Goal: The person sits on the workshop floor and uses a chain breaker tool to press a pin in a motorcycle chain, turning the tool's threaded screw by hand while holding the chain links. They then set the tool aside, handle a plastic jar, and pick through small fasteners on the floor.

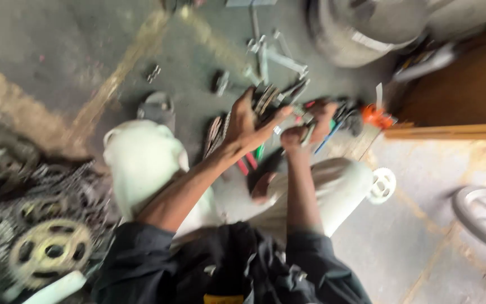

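The picture is blurred by motion. My left hand (248, 121) is raised over the concrete floor and grips a dark round metal part with a chain (266, 98) hanging from it. My right hand (305, 126) is just to its right, fingers closed on a small metal tool (309, 134) that touches the same part. My knees in pale trousers (142, 163) show below both forearms.
A heap of sprockets and chains (40, 225) lies at the left. Wrenches and loose metal tools (271, 56) are scattered on the floor ahead. A grey cylinder (367, 28) stands at the top right, an orange object (377, 117) beside a wooden edge, a wheel rim (485, 217) at right.
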